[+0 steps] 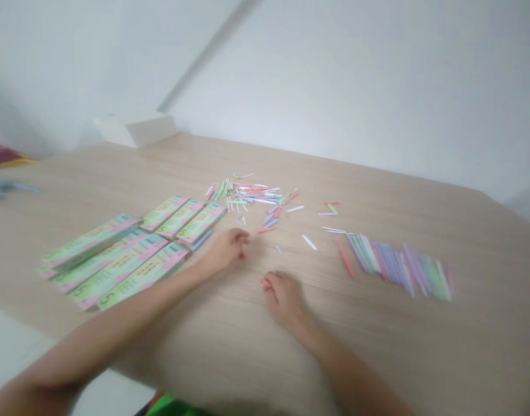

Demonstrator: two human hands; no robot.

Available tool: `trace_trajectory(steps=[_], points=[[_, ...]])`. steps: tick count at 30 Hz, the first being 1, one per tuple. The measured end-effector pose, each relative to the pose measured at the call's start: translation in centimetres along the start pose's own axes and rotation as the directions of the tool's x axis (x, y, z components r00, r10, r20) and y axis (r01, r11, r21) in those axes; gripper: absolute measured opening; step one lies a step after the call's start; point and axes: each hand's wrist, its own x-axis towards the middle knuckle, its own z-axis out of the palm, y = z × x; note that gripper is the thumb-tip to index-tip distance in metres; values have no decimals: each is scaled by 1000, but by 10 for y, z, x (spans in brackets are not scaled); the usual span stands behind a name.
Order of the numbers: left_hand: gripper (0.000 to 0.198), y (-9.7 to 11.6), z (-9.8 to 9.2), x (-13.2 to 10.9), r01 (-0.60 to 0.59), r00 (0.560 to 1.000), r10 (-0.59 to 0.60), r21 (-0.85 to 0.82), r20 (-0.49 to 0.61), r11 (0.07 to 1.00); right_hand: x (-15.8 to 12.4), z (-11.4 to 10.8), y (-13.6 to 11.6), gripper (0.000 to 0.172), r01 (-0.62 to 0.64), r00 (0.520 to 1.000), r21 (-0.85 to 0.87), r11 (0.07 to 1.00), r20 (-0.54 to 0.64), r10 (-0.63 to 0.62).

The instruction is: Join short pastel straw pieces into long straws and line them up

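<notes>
Loads of coloured sticks [399, 266] lined up on the right, but a messy scatter [252, 188] is left up the middle; left hand [228, 247] by the boxes [135, 266], right hand [286, 294] nearer, fingers curled, can't tell if either's gripping anything

- lt. tan wood-grain flat tabletop [377, 196]: smooth, matt
- long green/pink printed card-like boxes [126, 266]: smooth
- thin pastel sticks [397, 268]: matt, mat'l unclear w/ blur
- white oblong card-like box [152, 130]: matt
- flat white wall [334, 75]: smooth, matt
</notes>
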Motion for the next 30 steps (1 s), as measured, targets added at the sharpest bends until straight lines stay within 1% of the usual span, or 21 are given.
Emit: trace_trajectory(steps=[1, 2, 3, 4, 6, 8, 10, 11, 13, 14, 16, 18, 20, 21, 23, 25, 26, 27, 28, 30], points=[[34, -9, 0, 15, -93, 983, 99, 41, -154, 995, 0, -2, 3, 16, -17, 999, 18, 1000, -37, 18], [34, -18, 2, 28, -190, 949, 210, 107, -233, 976, 1, -4, 6, 17, -28, 997, 47, 999, -72, 32], [34, -25, 6, 39, -278, 912, 313, 161, -266, 947, 2, -5, 9, 18, -33, 994, 86, 996, -103, 42], [33, -31, 10, 47, -358, 878, 403, 202, -259, 911, 3, -5, 12, 19, -41, 990, 133, 990, -126, 58], [34, -35, 23, 57, -505, 830, 541, 229, -136, 832, 6, -2, 19, 20, -74, 981, 259, 963, -156, 117], [36, -31, 37, 61, -617, 778, 627, 229, 37, 753, 9, 3, 25, 22, -122, 958, 432, 894, -185, 220], [35, -22, 49, 62, -684, 728, 657, 267, 197, 678, 13, 6, 29, 24, -140, 913, 606, 783, -228, 340], [33, -18, 55, 63, -701, 713, 652, 305, 260, 645, 15, 7, 30, 25, -131, 886, 673, 728, -251, 390], [30, -10, 63, 65, -716, 698, 612, 390, 372, 579, 18, 7, 31, 27, -102, 843, 752, 651, -282, 458], [28, -6, 66, 66, -719, 694, 586, 427, 418, 548, 20, 6, 30, 28, -90, 830, 772, 630, -291, 475], [28, -1, 72, 67, -721, 692, 546, 488, 472, 492, 21, 5, 29, 28, -77, 822, 790, 608, -295, 487], [28, 1, 76, 66, -707, 704, 525, 549, 479, 447, 21, 4, 28, 28, -75, 822, 795, 601, -292, 489], [29, 2, 79, 65, -674, 731, 499, 604, 465, 425, 22, 5, 29, 27, -75, 819, 798, 598, -293, 493], [30, 1, 79, 64, -655, 749, 481, 622, 456, 429, 22, 5, 29, 27, -70, 814, 804, 590, -295, 500], [30, -1, 78, 62, -600, 796, 445, 636, 411, 485, 23, 6, 30, 25, -46, 796, 830, 556, -305, 523], [30, -5, 75, 60, -517, 854, 403, 620, 329, 590, 24, 5, 32, 24, -12, 771, 858, 513, -319, 551], [30, -7, 74, 59, -482, 875, 387, 601, 292, 637, 25, 5, 33, 23, 1, 761, 868, 497, -323, 563], [30, -9, 73, 56, -461, 886, 382, 577, 262, 674, 26, 5, 34, 23, 8, 754, 873, 487, -325, 570], [29, -11, 72, 54, -457, 888, 391, 547, 240, 701, 26, 5, 35, 23, 12, 752, 877, 481, -325, 574], [27, -11, 72, 47, -479, 876, 439, 469, 200, 742, 27, 5, 35, 23, 16, 753, 880, 475, -324, 574]])
